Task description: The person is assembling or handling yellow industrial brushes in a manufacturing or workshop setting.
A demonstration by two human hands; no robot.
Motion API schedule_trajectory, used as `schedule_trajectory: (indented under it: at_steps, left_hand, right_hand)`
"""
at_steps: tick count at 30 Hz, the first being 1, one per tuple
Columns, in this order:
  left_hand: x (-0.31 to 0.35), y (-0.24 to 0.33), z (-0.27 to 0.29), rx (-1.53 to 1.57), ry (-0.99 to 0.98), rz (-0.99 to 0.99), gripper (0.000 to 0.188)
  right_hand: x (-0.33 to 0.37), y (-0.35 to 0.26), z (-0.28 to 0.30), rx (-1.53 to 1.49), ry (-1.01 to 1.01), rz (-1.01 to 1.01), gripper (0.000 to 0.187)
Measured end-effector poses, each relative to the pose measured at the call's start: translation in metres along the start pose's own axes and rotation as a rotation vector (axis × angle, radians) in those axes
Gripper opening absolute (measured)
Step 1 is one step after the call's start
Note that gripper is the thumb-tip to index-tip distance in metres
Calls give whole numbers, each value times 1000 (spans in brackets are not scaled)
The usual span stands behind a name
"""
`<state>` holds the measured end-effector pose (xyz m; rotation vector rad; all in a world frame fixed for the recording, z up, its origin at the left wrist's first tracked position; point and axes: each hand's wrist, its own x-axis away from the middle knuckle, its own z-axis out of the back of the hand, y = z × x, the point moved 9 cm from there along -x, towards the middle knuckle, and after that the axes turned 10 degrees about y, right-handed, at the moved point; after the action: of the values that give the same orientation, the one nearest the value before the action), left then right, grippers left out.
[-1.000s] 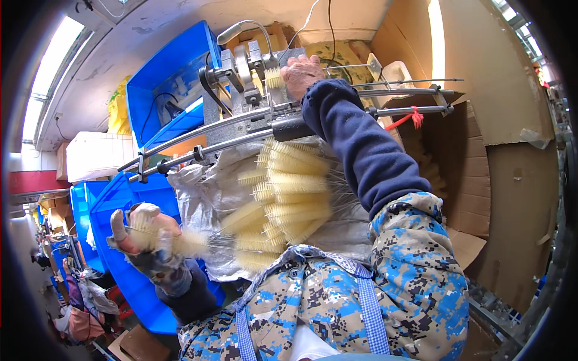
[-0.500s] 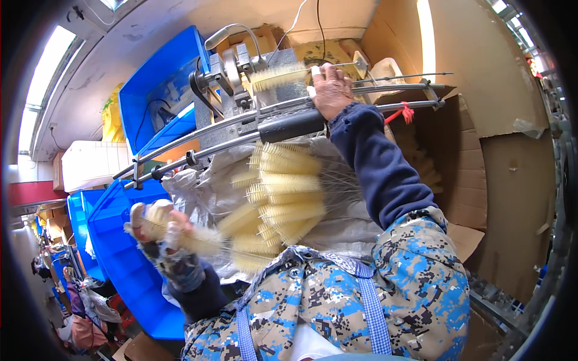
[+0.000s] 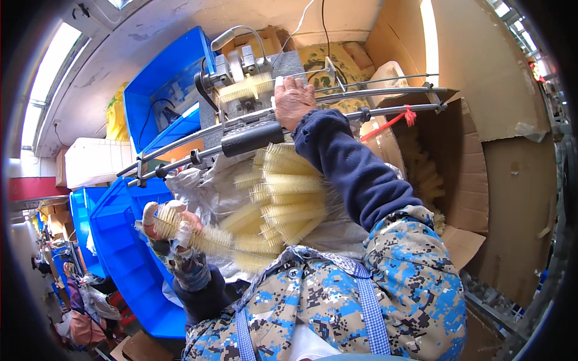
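Note:
My left hand point(image 3: 188, 224), with white wrappings on its fingers, is closed round a long twisted-wire brush point(image 3: 211, 239) with pale yellow bristles. My right hand point(image 3: 294, 103) lies over the sliding carriage of the machine, its fingers bent over the top; the exact grip is partly hidden. The carriage has a dark cylinder point(image 3: 251, 141) in front and sits on two curved-looking metal rails point(image 3: 385, 91). Just left of my right fingertips, another yellow brush point(image 3: 245, 89) lies crosswise beside the machine's wheel point(image 3: 236, 67). A heap of similar brushes point(image 3: 294, 195) rests on my lap side, over whitish sheeting.
Blue plastic bins point(image 3: 135, 283) stand at the left, and another blue bin point(image 3: 158, 99) is behind the machine. An open cardboard box point(image 3: 472, 162) at the right has more brushes in it. A red cord point(image 3: 385, 127) hangs from the rail's right end.
My right hand has slid left along the rails, and the dark cylinder and the mounted brush have shifted left with it. My left hand has moved slightly right, still holding its brush.

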<state>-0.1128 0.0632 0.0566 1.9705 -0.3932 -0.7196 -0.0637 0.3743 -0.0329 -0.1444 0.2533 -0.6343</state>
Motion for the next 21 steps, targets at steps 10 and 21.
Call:
schedule_trajectory:
  at_steps: [10, 21]
  left_hand:
    - [4, -3, -16, 11, 91, 45, 69]
    - [6, -4, 13, -7, 14, -24, 69]
  right_hand:
    - [-9, -55, -7, -37, 6, 44, 30]
    - [-11, 67, 46, 225, 211, 116, 23]
